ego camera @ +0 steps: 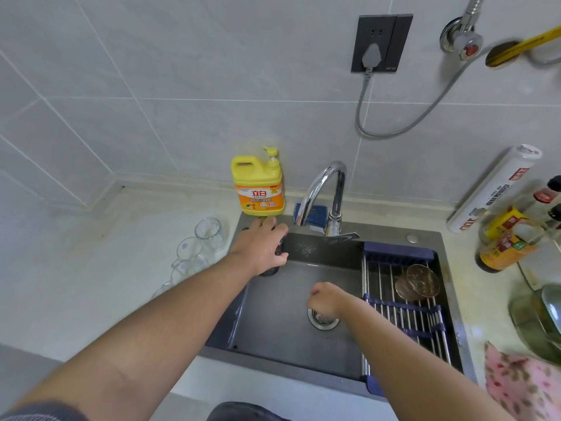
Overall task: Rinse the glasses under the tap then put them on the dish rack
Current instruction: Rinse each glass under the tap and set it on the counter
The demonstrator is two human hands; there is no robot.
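Clear drinking glasses wait on the left counter, apparently unrinsed. One patterned glass lies on the blue-framed wire dish rack. Left hand grips another tumbler at the sink rim; right hand is curled, grip unclear.

At least three clear glasses stand on the surface, overlapping too much for a firm count. One brownish glass lies on the single dish rack, and one dark glass is in the left hand. One tap, one yellow detergent bottle.
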